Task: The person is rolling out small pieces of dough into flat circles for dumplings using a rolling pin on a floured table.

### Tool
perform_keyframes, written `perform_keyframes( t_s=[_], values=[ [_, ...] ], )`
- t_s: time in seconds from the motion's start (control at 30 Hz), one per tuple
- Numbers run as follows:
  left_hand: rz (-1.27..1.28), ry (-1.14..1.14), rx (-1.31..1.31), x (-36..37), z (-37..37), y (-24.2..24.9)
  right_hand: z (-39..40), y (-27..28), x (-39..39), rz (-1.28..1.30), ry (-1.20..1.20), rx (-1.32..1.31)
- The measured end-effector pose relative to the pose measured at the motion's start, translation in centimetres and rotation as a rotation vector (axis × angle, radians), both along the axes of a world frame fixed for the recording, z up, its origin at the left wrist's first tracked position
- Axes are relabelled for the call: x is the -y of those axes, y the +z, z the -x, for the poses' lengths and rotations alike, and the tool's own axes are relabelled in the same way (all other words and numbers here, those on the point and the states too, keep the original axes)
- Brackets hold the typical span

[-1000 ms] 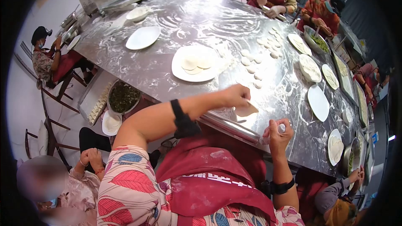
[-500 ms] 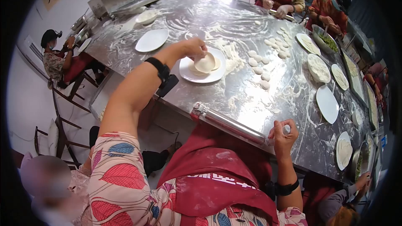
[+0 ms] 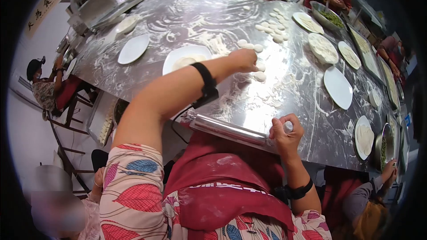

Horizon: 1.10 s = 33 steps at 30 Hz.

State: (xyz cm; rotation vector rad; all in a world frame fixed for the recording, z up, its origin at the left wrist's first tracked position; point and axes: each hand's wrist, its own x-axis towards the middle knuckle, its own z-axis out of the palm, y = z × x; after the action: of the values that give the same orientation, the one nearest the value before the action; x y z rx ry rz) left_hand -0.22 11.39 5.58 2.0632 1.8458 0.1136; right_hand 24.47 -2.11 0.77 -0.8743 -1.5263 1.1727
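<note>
My left hand (image 3: 244,60) is over the small dough discs (image 3: 260,76) on the steel table, its fingers bent down and mostly hidden behind its back, so their grip does not show. Thumb and fingers of my right hand (image 3: 288,134) wrap round the handle of a metal rolling pin (image 3: 229,129), which lies along the table's near edge. Behind my left forearm stands a white plate (image 3: 180,53) with flat round dough wrappers (image 3: 189,61) on it, partly covered by the arm.
More dough discs (image 3: 275,24) lie farther back on the floured table (image 3: 178,26). Plates (image 3: 338,88), a plate of flour (image 3: 323,48) and a bowl of green filling (image 3: 329,17) stand to the right. Other people work around the table; one rolls dough at the far side.
My left hand has let go of the dough wrapper over the plate and moved right to the dough discs. My right hand stays on the rolling pin. The view has shifted.
</note>
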Motion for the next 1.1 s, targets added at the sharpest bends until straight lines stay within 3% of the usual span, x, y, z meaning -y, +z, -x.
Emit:
perform_keyframes(
  t_s=[0.03, 0.27, 0.37, 0.47, 0.5, 0.53, 0.6, 0.67, 0.7, 0.87, 1.03, 1.1],
  values=[
    [-0.008, 0.183, -0.041, -0.1, -1.6, -0.7, -0.1, -0.1, 0.0, -0.013, 0.000, 0.007],
    [-0.016, 0.258, 0.034, 0.2, -5.5, -3.3, 0.0, 0.0, 0.4, -0.044, -0.019, 0.046],
    [-0.510, -0.090, 0.094, 2.2, -6.1, -3.1, 0.0, -0.1, 0.4, -0.030, -0.016, -0.006],
    [-0.822, -0.617, -0.014, 5.9, -5.3, -2.0, 0.0, 0.1, 0.9, 0.002, -0.037, 0.010],
    [-0.560, -0.683, -0.180, 6.6, -4.4, -3.4, 0.0, -0.2, 0.9, 0.000, -0.036, -0.004],
    [-0.515, -0.761, -0.101, 7.2, -3.5, -4.4, -0.3, 0.0, 1.2, -0.002, -0.028, 0.000],
    [-0.532, -0.542, 0.061, 7.1, -1.9, -4.7, -0.1, 0.5, 1.1, -0.019, -0.006, -0.004],
    [-0.563, -0.236, 0.172, 7.0, -1.4, -1.6, 0.0, -0.3, 1.1, -0.033, -0.025, -0.005],
    [-0.556, -0.191, 0.194, 7.0, -1.2, -0.6, 0.1, -0.2, 1.0, -0.007, -0.024, -0.018],
    [-0.187, -0.201, 0.145, 5.5, -2.6, -3.1, -0.1, 0.0, 0.9, 0.014, 0.001, -0.015],
    [-0.167, -0.292, 0.098, 6.6, -5.1, -4.1, -0.3, 0.1, 1.2, -0.017, 0.005, 0.004],
    [-0.074, -0.241, 0.281, 6.4, -5.4, -3.5, -0.3, 0.3, 1.1, -0.009, 0.006, 0.005]
  ],
)
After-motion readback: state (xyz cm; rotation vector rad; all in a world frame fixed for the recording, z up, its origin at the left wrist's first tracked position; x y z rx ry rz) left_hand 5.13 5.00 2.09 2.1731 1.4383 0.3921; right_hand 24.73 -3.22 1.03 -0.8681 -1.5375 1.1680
